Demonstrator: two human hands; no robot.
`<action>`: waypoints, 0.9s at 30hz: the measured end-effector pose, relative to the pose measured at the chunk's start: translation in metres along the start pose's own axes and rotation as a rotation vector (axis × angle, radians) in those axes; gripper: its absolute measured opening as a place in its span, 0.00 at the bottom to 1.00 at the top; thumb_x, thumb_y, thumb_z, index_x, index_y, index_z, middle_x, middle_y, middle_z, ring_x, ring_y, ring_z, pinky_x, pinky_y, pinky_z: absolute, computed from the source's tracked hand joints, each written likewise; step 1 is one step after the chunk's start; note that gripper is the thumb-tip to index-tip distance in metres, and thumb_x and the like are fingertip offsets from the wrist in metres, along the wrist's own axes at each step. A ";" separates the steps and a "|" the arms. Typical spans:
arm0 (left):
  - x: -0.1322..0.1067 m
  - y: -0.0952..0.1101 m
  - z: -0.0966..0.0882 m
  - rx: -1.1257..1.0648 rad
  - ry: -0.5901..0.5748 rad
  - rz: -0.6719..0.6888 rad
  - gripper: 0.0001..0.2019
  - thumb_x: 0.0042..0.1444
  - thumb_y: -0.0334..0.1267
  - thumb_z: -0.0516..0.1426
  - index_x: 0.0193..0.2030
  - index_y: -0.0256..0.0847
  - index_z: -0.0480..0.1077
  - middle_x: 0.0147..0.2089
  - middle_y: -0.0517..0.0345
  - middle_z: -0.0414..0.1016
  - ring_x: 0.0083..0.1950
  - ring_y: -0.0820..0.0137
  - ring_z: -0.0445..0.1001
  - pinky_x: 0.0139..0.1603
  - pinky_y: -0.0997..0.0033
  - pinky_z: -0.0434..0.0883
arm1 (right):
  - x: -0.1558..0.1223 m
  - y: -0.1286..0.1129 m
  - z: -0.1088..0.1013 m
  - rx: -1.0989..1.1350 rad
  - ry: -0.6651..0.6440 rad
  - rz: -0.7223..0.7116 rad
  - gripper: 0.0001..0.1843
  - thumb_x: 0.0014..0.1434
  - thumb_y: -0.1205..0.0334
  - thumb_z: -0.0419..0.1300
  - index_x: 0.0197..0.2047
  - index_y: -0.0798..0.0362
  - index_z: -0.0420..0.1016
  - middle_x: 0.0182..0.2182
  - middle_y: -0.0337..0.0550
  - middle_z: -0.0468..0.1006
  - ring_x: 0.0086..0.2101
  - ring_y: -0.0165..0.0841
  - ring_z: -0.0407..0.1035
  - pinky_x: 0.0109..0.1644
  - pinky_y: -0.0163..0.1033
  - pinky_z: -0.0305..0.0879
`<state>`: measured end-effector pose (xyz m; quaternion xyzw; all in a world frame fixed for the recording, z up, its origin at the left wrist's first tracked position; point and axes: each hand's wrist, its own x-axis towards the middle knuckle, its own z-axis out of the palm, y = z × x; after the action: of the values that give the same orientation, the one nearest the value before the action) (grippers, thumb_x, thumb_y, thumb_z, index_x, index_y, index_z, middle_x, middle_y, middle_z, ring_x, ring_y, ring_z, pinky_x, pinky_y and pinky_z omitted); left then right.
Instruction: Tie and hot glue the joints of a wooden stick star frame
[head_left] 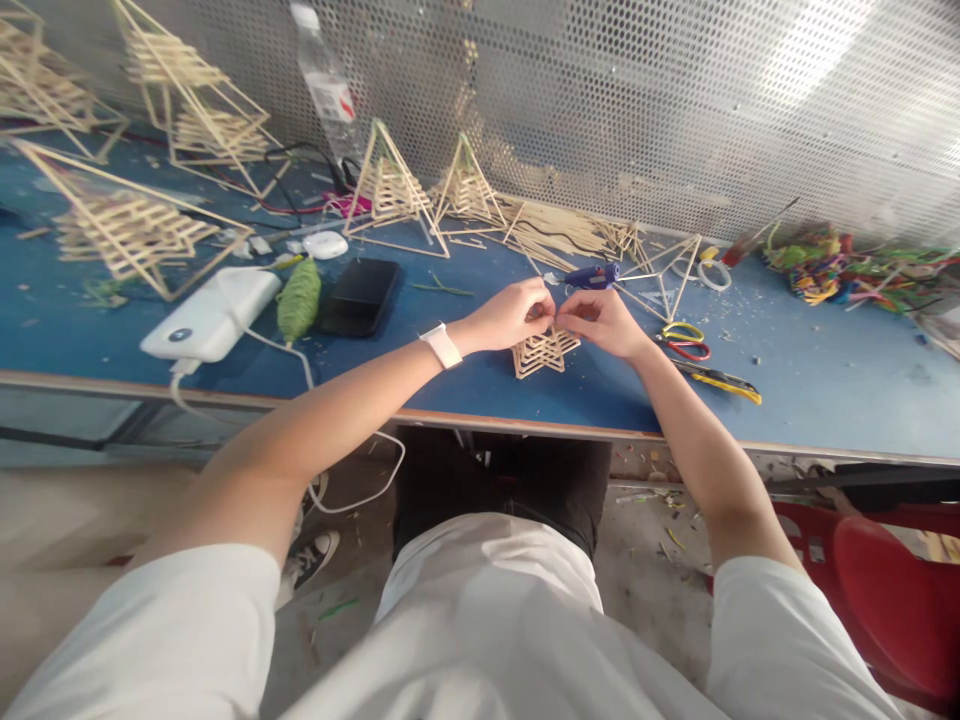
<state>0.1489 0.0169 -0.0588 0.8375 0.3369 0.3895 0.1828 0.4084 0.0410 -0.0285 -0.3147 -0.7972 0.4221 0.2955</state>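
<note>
A small layered star of thin wooden sticks (pixel 544 356) lies on the blue table near its front edge. Over its far points, my left hand (pixel 517 314) is closed in a pinch, with a white band around the wrist. My right hand (pixel 600 322) pinches from the other side, its fingertips almost meeting those of the left. The fingers cover the far part of the star, so the exact spot they grip is hidden. Just beyond my right hand lies a blue glue gun (pixel 592 277).
Scissors (pixel 684 340) and a yellow utility knife (pixel 720 380) lie to the right. Stick pyramids (pixel 390 190), loose sticks (pixel 559 230) and a bottle (pixel 326 90) stand or lie along the mesh panel (pixel 600 90). Leftward are a phone (pixel 361 297), green yarn (pixel 299 300) and a cabled power bank (pixel 210 315).
</note>
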 end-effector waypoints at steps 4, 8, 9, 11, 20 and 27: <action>-0.001 -0.005 0.002 0.029 -0.011 0.018 0.06 0.70 0.27 0.63 0.44 0.42 0.76 0.46 0.52 0.75 0.43 0.63 0.75 0.48 0.58 0.73 | 0.000 -0.001 0.000 0.001 0.009 0.002 0.21 0.63 0.42 0.80 0.41 0.52 0.89 0.31 0.41 0.84 0.30 0.32 0.71 0.32 0.39 0.65; -0.001 -0.009 0.001 0.044 -0.028 0.027 0.05 0.73 0.29 0.63 0.45 0.43 0.75 0.47 0.51 0.75 0.45 0.61 0.76 0.50 0.57 0.75 | 0.000 -0.002 -0.001 0.017 0.001 0.013 0.21 0.64 0.41 0.80 0.41 0.52 0.89 0.29 0.40 0.83 0.28 0.31 0.71 0.31 0.38 0.65; -0.001 -0.010 0.001 0.046 -0.031 0.029 0.05 0.73 0.30 0.63 0.45 0.43 0.75 0.47 0.51 0.75 0.45 0.61 0.76 0.51 0.57 0.76 | 0.001 -0.001 0.000 0.024 0.004 0.019 0.22 0.65 0.40 0.79 0.41 0.52 0.89 0.28 0.40 0.82 0.28 0.31 0.71 0.31 0.38 0.64; -0.001 -0.010 0.001 0.047 -0.037 0.033 0.04 0.74 0.31 0.62 0.46 0.43 0.75 0.48 0.51 0.75 0.46 0.61 0.77 0.51 0.57 0.76 | 0.002 0.000 0.000 0.038 0.023 0.027 0.24 0.68 0.37 0.76 0.41 0.52 0.89 0.28 0.40 0.82 0.27 0.32 0.71 0.30 0.38 0.63; -0.001 -0.005 -0.003 0.059 -0.065 0.022 0.03 0.76 0.33 0.61 0.46 0.42 0.75 0.50 0.48 0.77 0.51 0.58 0.79 0.58 0.54 0.79 | 0.003 0.008 0.003 0.052 0.019 0.030 0.27 0.62 0.35 0.81 0.44 0.52 0.91 0.30 0.41 0.83 0.29 0.31 0.71 0.33 0.40 0.66; -0.002 -0.006 -0.004 0.052 -0.075 0.016 0.03 0.77 0.33 0.61 0.48 0.42 0.76 0.52 0.48 0.78 0.54 0.57 0.80 0.60 0.53 0.79 | 0.003 0.011 0.002 0.016 0.015 0.042 0.28 0.58 0.35 0.84 0.44 0.53 0.92 0.30 0.42 0.86 0.29 0.32 0.71 0.33 0.40 0.65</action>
<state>0.1428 0.0202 -0.0606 0.8586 0.3334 0.3503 0.1702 0.4078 0.0469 -0.0381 -0.3323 -0.7846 0.4323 0.2950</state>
